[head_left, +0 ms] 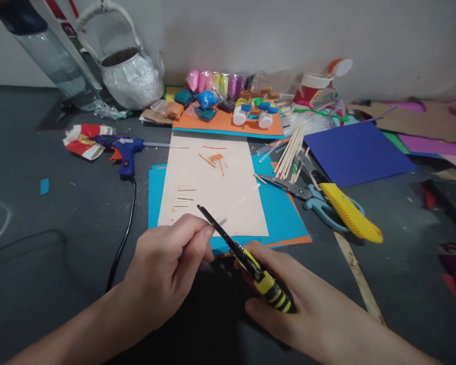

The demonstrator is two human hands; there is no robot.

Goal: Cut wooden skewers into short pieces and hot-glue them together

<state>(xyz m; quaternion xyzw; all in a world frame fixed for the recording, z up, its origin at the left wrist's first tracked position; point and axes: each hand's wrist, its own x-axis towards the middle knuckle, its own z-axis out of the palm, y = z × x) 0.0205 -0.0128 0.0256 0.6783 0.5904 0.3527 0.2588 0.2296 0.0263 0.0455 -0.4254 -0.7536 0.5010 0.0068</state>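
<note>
Fingers of the right hand [304, 296], lower right of centre, are wrapped round the cutter [247, 261]; by the left hand [167, 258], near centre, a stick [222, 221] is pinched. It is best held square to the cutter and matched to the short sticks [186, 196] beyond, left of centre.

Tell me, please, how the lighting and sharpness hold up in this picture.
In the head view, the light is dim, with the dark table deepest in shade between the left hand and right hand; in the head view, the thin stick at the left fingertips looks blurred; in the head view, the dark object near the right edge looks soft.
</note>
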